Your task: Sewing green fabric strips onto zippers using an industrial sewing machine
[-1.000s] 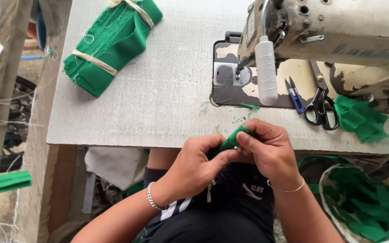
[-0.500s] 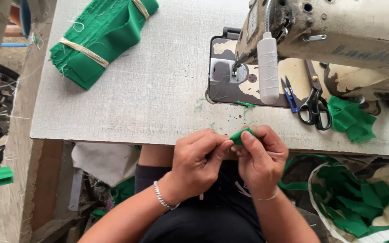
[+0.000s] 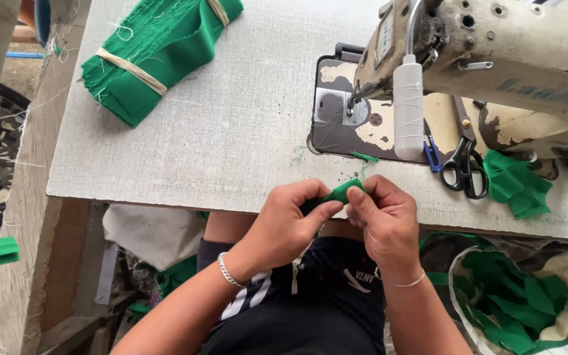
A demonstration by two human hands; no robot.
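A small green fabric piece [image 3: 343,191] is pinched between both my hands at the front edge of the grey table [image 3: 231,131]. My left hand [image 3: 290,220] grips its left end with thumb and fingers, and a bracelet shows on that wrist. My right hand [image 3: 382,220] holds the right end. Most of the piece is hidden by my fingers. The worn sewing machine [image 3: 494,59] stands just beyond my hands, its needle over the metal plate [image 3: 343,118].
A tied bundle of green fabric [image 3: 159,52] lies at the table's far left. Black scissors [image 3: 465,167] and blue snips [image 3: 432,154] lie by the machine, near crumpled green scraps [image 3: 517,184]. A bag of green pieces [image 3: 527,296] sits at lower right.
The view has shifted a little. My hands stay together on the green piece, fingers working it, at about the same place by the table edge.
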